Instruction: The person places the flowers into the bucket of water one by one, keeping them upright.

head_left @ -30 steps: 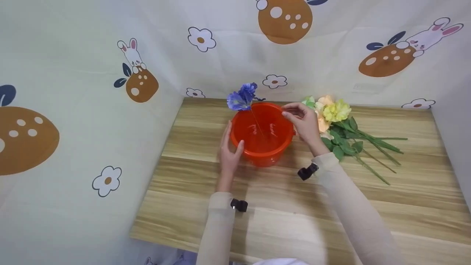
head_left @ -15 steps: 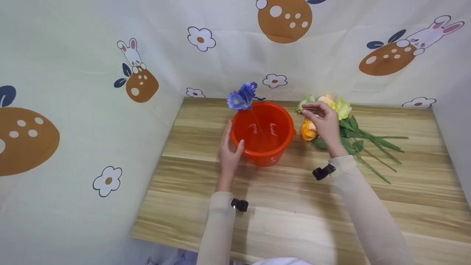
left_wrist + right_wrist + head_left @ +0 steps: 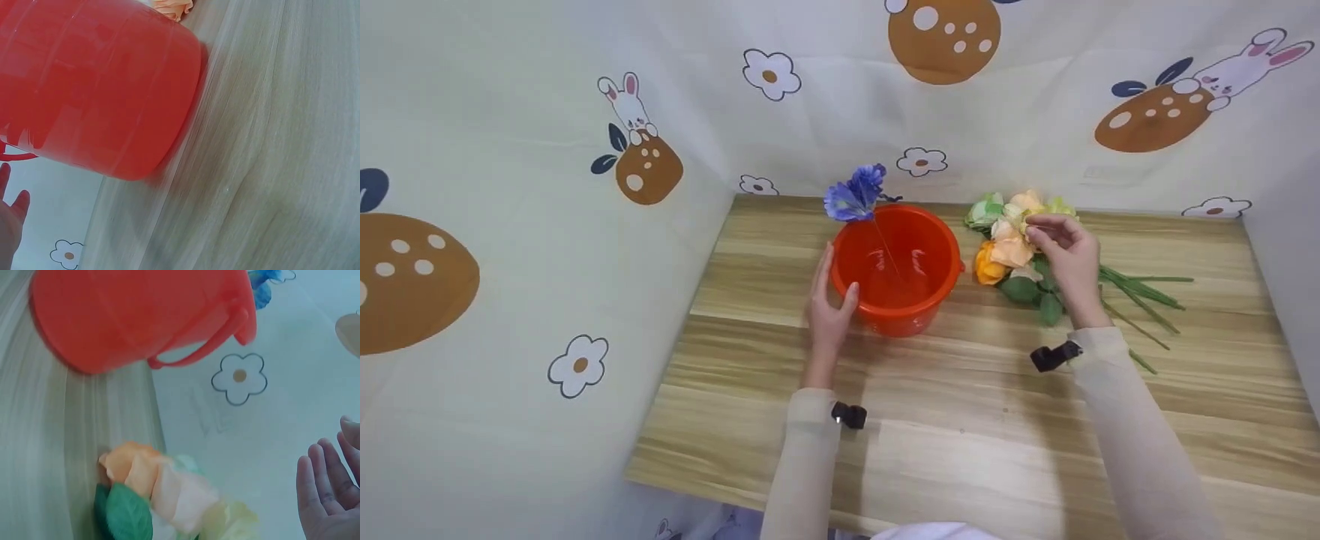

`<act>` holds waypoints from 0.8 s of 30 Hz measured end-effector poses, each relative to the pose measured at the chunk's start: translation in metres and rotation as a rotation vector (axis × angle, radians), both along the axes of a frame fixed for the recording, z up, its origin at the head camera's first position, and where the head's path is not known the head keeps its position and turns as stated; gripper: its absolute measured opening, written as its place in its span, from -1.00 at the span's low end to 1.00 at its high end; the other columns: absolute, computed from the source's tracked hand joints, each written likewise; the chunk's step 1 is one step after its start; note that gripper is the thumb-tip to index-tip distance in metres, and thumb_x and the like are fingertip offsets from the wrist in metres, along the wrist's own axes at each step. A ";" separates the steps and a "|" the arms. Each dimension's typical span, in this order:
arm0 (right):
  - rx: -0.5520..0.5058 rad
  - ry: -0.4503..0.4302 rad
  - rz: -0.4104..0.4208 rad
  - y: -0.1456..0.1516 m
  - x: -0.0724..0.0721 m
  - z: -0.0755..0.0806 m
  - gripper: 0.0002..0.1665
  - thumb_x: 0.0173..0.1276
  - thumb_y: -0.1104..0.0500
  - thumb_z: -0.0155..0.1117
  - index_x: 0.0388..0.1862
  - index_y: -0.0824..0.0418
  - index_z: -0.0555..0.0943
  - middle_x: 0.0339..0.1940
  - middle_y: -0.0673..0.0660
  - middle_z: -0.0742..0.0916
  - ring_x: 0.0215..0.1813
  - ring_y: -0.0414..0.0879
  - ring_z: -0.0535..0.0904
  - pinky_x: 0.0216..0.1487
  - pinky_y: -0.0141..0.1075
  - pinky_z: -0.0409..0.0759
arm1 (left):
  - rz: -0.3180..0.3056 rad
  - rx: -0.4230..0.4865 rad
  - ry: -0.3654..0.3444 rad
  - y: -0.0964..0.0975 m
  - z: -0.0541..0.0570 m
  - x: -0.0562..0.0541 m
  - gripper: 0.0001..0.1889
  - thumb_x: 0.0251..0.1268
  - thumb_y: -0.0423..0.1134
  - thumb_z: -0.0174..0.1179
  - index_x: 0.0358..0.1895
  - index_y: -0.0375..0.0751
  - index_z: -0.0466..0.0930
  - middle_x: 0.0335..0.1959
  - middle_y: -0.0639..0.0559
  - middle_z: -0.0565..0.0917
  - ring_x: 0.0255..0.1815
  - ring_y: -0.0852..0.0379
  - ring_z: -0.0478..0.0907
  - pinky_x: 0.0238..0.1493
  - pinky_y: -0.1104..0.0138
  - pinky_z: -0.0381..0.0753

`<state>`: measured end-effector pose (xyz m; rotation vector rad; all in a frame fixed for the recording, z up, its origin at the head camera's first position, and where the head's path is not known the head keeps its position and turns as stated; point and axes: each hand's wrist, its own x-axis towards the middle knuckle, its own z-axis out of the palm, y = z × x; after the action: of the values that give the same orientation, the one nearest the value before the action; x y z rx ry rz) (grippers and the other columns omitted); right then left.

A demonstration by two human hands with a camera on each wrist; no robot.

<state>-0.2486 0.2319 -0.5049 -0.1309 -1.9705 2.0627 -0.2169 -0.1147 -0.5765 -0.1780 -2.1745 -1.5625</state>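
Observation:
An orange-red bucket (image 3: 901, 324) stands upright on the wooden table. A blue artificial flower (image 3: 851, 198) leans in it, its bloom above the back left rim and its thin stem running down inside. My left hand (image 3: 829, 315) rests against the bucket's left side, fingers extended along the rim and thumb near the front. My right hand (image 3: 1072, 259) hovers over a bunch of artificial flowers, with nothing visible between its fingers. In the right wrist view its fingers (image 3: 318, 481) are loosely extended. Peach blooms (image 3: 1012, 246) and an orange bloom (image 3: 991, 264) show beside the hand; it partly covers the yellow one.
A pale green bloom (image 3: 985, 211) lies at the back of the bunch. Green stems (image 3: 1144, 289) point right across the wooden table (image 3: 930, 465). A patterned cloth wall (image 3: 825, 97) rises directly behind the table. The bucket's handle (image 3: 211, 349) hangs on its right side.
My right hand has moved right, from the bucket's right rim to above the flower bunch, uncovering the orange and peach blooms. My left hand, the bucket and the blue flower have stayed put.

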 end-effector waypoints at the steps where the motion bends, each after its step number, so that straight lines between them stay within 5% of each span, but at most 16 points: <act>1: -0.009 -0.005 -0.011 0.003 0.001 -0.002 -0.63 0.31 0.34 0.35 0.03 0.55 0.59 -0.26 -0.13 0.78 -0.22 -0.32 0.68 -0.18 -0.52 0.66 | -0.001 0.000 0.001 0.000 0.001 0.000 -0.30 0.28 -0.34 0.24 0.51 -0.14 0.27 0.55 -0.02 0.30 0.57 0.03 0.23 0.55 0.19 0.27; 12: -0.083 -0.029 -0.118 0.028 0.019 0.001 -0.68 0.25 0.40 0.38 -0.05 0.57 0.62 -0.32 -0.05 0.79 -0.26 -0.27 0.69 -0.19 -0.56 0.64 | 0.007 0.004 -0.025 0.001 0.003 0.001 -0.29 0.29 -0.27 0.23 0.53 -0.05 0.25 0.57 0.06 0.27 0.58 0.08 0.20 0.55 0.20 0.27; 24: -0.032 -0.154 -0.181 0.053 0.024 -0.027 -0.71 0.25 0.31 0.42 -0.05 0.36 0.68 -0.20 -0.08 0.76 -0.15 -0.31 0.66 -0.15 -0.61 0.60 | -0.010 0.039 0.006 0.001 0.000 0.000 -0.30 0.26 -0.32 0.24 0.50 -0.15 0.28 0.55 -0.03 0.31 0.58 0.00 0.21 0.56 0.14 0.25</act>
<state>-0.2241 0.2847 -0.5317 -0.4696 -1.9315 2.0209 -0.2167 -0.1138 -0.5770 -0.1809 -2.1399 -1.6061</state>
